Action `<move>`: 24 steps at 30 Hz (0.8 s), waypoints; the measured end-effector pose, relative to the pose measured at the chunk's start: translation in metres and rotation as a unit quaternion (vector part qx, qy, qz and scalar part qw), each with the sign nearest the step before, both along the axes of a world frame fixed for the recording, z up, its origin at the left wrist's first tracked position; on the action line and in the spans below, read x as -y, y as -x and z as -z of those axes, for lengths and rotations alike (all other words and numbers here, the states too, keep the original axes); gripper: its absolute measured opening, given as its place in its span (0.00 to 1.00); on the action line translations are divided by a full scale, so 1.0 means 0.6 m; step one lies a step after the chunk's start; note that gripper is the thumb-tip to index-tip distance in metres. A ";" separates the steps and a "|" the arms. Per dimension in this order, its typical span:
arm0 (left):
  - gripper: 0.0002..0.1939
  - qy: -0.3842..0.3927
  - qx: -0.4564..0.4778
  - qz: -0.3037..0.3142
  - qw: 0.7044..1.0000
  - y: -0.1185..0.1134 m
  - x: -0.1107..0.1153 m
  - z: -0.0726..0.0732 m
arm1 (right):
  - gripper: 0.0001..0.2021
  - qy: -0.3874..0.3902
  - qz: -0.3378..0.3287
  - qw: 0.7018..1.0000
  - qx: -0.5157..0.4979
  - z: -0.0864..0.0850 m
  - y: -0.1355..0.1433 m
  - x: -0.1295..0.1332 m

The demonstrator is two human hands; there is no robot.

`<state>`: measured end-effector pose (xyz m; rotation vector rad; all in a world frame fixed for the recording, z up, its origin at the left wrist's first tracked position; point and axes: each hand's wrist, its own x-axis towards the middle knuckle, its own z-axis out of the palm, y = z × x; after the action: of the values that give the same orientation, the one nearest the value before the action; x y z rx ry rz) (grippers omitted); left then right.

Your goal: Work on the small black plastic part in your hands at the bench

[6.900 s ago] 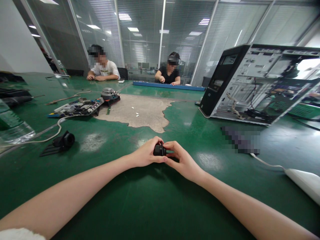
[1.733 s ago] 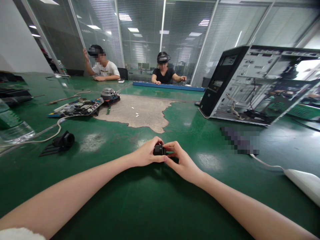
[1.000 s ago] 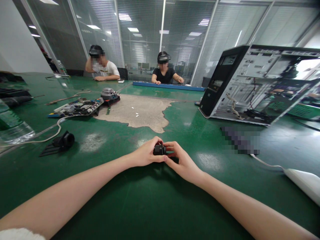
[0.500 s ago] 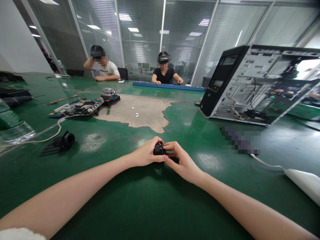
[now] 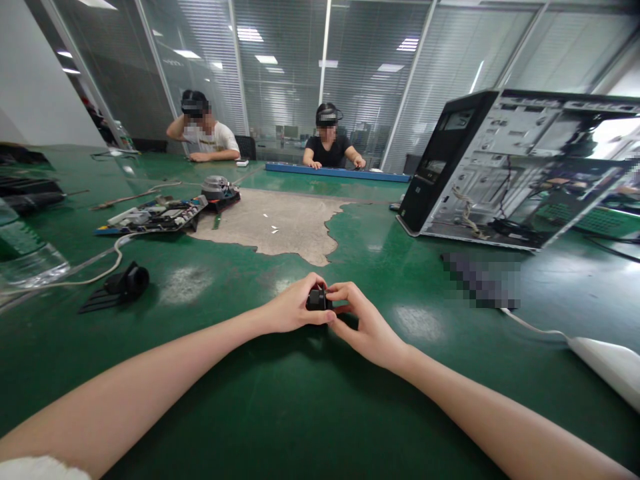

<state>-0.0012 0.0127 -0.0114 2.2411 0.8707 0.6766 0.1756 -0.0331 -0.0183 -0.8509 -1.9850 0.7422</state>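
Note:
A small black part (image 5: 317, 300) is held between my two hands, low over the green table (image 5: 280, 413). My left hand (image 5: 293, 308) curls round its left side, thumb below and fingers above. From the right, my right hand (image 5: 364, 323) pinches the part's right edge between thumb and fingertips. The thumb tips of both hands meet at its lower right. Fingers cover much of the part, so its full shape is hidden.
A black bracket-like piece (image 5: 131, 283) and a circuit board (image 5: 155, 215) lie left, near a round fan (image 5: 219, 190) and a bottle (image 5: 30, 250). An open computer case (image 5: 465, 170) stands right. Two people (image 5: 213, 137) (image 5: 329, 148) sit across.

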 end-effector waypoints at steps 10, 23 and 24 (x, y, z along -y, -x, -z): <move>0.24 0.003 0.005 0.000 1.000 0.000 0.000 0.001 | 0.15 0.038 0.008 0.999 0.008 0.000 -0.001 -0.002; 0.23 0.000 0.008 0.003 1.000 0.001 0.000 0.002 | 0.12 0.049 0.004 0.999 -0.006 0.002 -0.001 -0.004; 0.24 0.001 0.009 0.003 1.000 0.001 0.000 0.002 | 0.13 0.051 0.007 0.999 -0.003 0.002 -0.001 -0.004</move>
<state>-0.0016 0.0129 -0.0125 2.2322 0.8554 0.6907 0.1764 -0.0304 -0.0197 -0.9197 -1.9474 0.8438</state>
